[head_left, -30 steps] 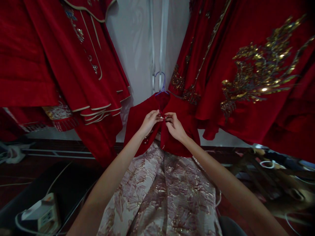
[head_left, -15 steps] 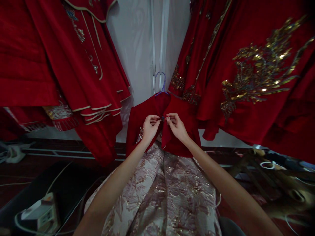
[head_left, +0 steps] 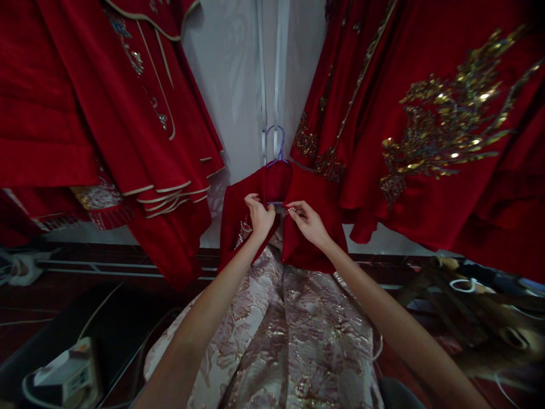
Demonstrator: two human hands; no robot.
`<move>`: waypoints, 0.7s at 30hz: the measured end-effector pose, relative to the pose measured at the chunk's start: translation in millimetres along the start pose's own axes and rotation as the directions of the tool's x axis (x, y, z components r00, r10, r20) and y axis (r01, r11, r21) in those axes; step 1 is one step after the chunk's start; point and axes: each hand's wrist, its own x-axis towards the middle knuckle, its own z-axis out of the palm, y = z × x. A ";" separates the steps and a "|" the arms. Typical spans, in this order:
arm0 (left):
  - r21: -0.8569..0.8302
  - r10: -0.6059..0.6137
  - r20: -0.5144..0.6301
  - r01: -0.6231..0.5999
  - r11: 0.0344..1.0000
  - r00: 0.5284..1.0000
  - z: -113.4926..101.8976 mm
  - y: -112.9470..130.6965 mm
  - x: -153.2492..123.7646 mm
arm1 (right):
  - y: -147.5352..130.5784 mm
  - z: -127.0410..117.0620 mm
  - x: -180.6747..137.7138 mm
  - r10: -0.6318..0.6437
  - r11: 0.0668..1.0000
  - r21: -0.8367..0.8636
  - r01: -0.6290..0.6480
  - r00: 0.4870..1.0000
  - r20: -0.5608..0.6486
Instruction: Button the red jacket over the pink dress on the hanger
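A short red velvet jacket [head_left: 317, 196] hangs on a purple hanger [head_left: 276, 142] in front of a white wall, over a pale pink and gold brocade skirt [head_left: 293, 335]. My left hand [head_left: 259, 216] is closed on the jacket's left front edge just below the collar. My right hand [head_left: 307, 222] pinches the right front edge beside it, at a small beaded fastening. The two front edges are slightly apart between my hands. A beaded trim [head_left: 243, 232] shows on the jacket under my left wrist.
Red embroidered gowns hang on both sides: one with cream piping [head_left: 128, 113] at left, one with gold sequin embroidery [head_left: 447, 125] at right. A white device with a cable [head_left: 63, 372] sits low at left. Dark clutter and cables [head_left: 468, 284] lie low at right.
My hands have shifted slightly lower and apart on the jacket front. The left front edge has been drawn to the left, so the opening below the collar shows more.
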 end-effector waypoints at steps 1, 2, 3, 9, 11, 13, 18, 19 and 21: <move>-0.028 -0.038 0.040 0.039 0.999 0.998 -2.8 -5.2 -1.1 | 1.0 -0.2 0.3 0.005 1.000 0.009 -0.005 1.000 -0.002; -0.054 -0.084 0.084 0.089 0.995 0.993 -5.5 -10.1 -1.9 | 1.9 0.5 1.0 0.010 1.000 0.018 -0.010 1.000 -0.001; -0.079 -0.133 0.127 0.143 0.987 0.983 -7.9 -14.4 -2.2 | 2.6 1.8 2.0 0.012 1.000 0.027 -0.012 1.000 0.002; -0.329 -0.258 0.322 0.363 0.872 0.911 -13.9 -16.4 1.5 | 3.8 15.4 10.2 0.015 0.999 0.046 -0.016 0.999 0.029; -0.401 -0.257 0.346 0.390 0.829 0.902 -15.3 -9.4 2.0 | 2.7 17.5 11.9 0.019 0.998 0.053 -0.022 0.998 0.053; -0.448 -0.259 0.356 0.407 0.796 0.898 -17.8 -2.1 0.8 | 1.4 17.9 12.5 0.023 0.997 0.070 -0.029 0.997 0.078; -0.527 -0.240 0.396 0.433 0.731 0.886 -25.3 6.0 -10.9 | 2.1 19.5 12.6 0.033 0.997 0.068 -0.036 0.998 0.046; -0.531 -0.242 0.386 0.429 0.731 0.890 -25.7 5.6 -14.2 | 3.0 20.5 12.9 0.035 0.998 0.055 -0.036 0.999 0.029; -0.539 -0.268 0.344 0.423 0.728 0.900 -24.5 3.4 -20.4 | 5.1 22.9 13.9 0.039 0.999 0.035 -0.039 0.999 0.005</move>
